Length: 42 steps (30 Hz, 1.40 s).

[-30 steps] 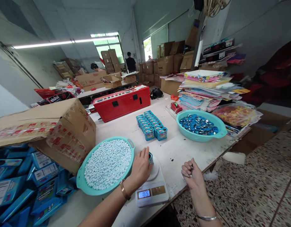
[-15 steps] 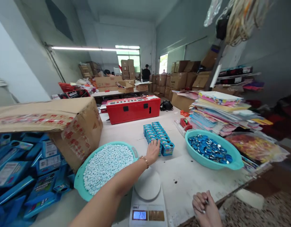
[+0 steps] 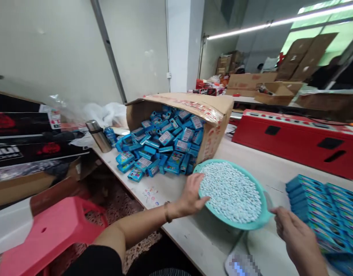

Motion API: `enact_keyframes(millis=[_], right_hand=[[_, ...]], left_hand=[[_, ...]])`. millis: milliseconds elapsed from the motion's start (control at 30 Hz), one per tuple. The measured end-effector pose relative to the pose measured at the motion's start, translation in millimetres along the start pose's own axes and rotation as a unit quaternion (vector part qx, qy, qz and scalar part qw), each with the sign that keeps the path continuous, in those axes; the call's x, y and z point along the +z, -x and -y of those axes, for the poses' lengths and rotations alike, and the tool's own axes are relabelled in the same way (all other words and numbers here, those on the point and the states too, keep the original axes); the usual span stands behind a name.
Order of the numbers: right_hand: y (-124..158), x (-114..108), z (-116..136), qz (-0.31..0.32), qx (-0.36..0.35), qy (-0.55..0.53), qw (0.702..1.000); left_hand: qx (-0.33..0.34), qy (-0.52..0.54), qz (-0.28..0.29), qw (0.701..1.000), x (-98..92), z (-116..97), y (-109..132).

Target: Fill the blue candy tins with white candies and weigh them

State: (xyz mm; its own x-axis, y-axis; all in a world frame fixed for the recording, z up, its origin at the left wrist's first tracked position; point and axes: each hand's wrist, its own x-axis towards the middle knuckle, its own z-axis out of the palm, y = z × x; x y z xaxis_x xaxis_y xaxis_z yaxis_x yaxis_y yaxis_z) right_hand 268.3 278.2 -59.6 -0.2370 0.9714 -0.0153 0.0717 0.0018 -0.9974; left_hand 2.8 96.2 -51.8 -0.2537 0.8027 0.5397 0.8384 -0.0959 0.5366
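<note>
A turquoise plastic basin (image 3: 267,214) full of small pale-blue candy-like pellets (image 3: 231,191) sits on the table between both hands. My left hand (image 3: 190,195) holds its near-left rim, thumb spread over the edge; some fingertips are hidden. On the opposite side, my right hand (image 3: 294,230) pinches the basin's handle between thumb and fingers. Beneath and in front of the basin lies a digital scale (image 3: 236,264), partly covered and blurred. Rows of small blue boxes (image 3: 317,207) stand just beyond my right hand.
A tipped cardboard carton (image 3: 219,130) spills blue boxes (image 3: 165,145) onto the table behind the basin. A steel thermos (image 3: 98,136) and a blue bottle (image 3: 110,135) stand left. A red case (image 3: 291,140) is at the back right. A pink stool (image 3: 56,230) is below left.
The view has swung left. My left hand has left the small boxes for the basin's rim, and my right hand has come from the table's edge to the basin's handle.
</note>
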Motion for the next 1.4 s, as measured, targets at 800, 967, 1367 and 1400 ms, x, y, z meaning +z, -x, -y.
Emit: enact_keyframes(millis=[800,967,1367,1400], right_hand=[[-50,119,-37,0.215,-0.078,0.557,0.798],[-45,121,-30,0.210,-0.083,0.583,0.780],[-34,124,-13,0.216,-0.066,0.583,0.780],[-34,125,-11,0.217,-0.062,0.584,0.780]], left_hand=[[-0.280,-0.197,0.017,0.940,-97.7,137,33],[-0.295,0.014,-0.043,0.954,-94.3,116,91],[-0.255,0.143,0.038,0.956,-49.5,113,129],[-0.250,0.128,0.065,0.957,-54.3,113,127]])
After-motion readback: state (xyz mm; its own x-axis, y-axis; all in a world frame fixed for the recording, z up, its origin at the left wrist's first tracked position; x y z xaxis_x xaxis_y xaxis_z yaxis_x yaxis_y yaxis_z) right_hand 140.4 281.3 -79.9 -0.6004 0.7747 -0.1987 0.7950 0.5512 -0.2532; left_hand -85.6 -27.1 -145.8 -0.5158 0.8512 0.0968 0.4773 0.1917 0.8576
